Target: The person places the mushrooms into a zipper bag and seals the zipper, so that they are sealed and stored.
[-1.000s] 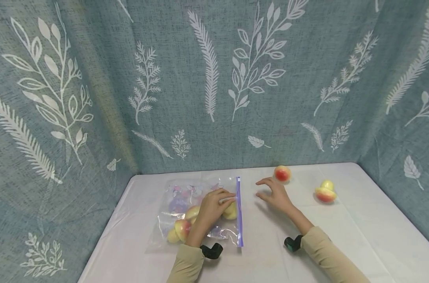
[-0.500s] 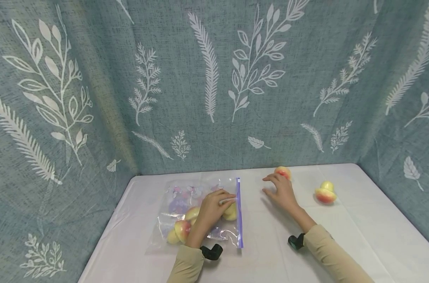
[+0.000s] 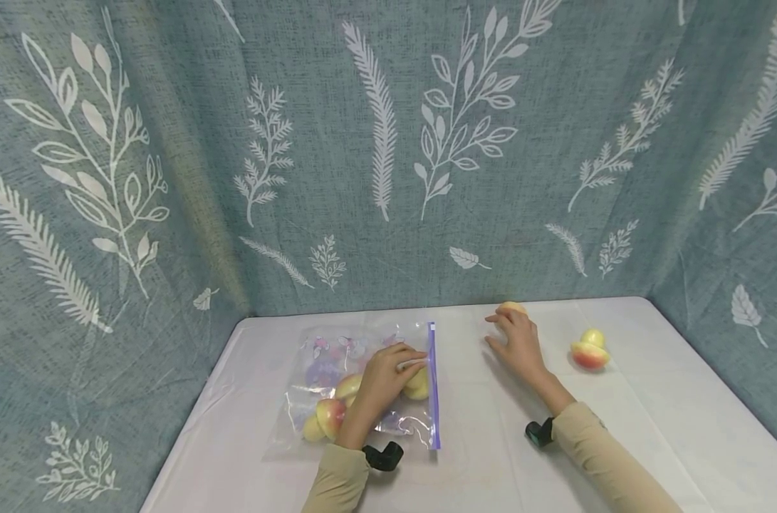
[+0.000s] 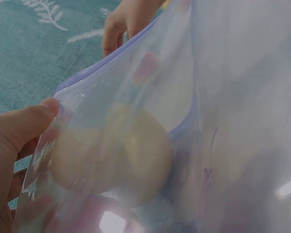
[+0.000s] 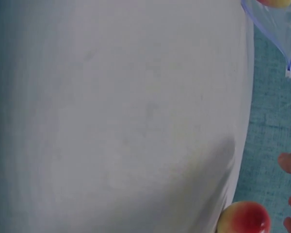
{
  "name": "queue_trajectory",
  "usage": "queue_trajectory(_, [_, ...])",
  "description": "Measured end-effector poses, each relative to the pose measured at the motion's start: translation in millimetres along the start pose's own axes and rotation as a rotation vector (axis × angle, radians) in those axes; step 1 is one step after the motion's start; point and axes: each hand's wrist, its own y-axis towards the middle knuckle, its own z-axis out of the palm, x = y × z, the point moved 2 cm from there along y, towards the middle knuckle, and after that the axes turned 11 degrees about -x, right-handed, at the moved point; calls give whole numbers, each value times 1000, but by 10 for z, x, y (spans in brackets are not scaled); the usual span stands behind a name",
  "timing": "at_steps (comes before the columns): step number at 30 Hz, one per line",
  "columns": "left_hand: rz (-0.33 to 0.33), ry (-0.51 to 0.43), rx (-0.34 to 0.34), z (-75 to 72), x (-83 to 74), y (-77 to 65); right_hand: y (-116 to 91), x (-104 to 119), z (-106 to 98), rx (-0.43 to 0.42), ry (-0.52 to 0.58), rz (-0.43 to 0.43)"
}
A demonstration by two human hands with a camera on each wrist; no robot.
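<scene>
We see the left hand (image 3: 383, 377) pinching the clear zip bag (image 3: 324, 370), lower centre of the head frame, yellow-red pieces (image 3: 330, 417) inside. Right hand (image 3: 518, 343): fingers parted, nothing held, by a round piece (image 5: 243, 218); another piece (image 3: 590, 350) farther right on the bench (image 3: 484, 456).

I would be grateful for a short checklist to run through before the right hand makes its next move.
1. Left hand holding the clear bag: ok, at its open end.
2. Purple rims parted: ok, a gap shows.
3. Right hand free: ok, it holds nothing.
4. Far red-and-yellow piece gripped: not ok, fingertips are apart from it in the right wrist view.
5. Pieces inside the bag counted: cannot tell, the left hand covers part.
</scene>
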Motion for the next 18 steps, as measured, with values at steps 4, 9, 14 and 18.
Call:
queue_trajectory(4, [21, 5, -5, -5, -7, -3, 21, -22, -15, -6, -14, 6])
queue_trajectory(9, [35, -6, -13, -11, -6, -7, 34, -72, -29, 6, -44, 42])
queue_trajectory(14, [24, -10, -9, -9, 3, -10, 43, -122, -27, 23, -65, 66])
queue_trajectory(18, [20, -12, -9, -5, 7, -14, 55, -162, -26, 20, -82, 55])
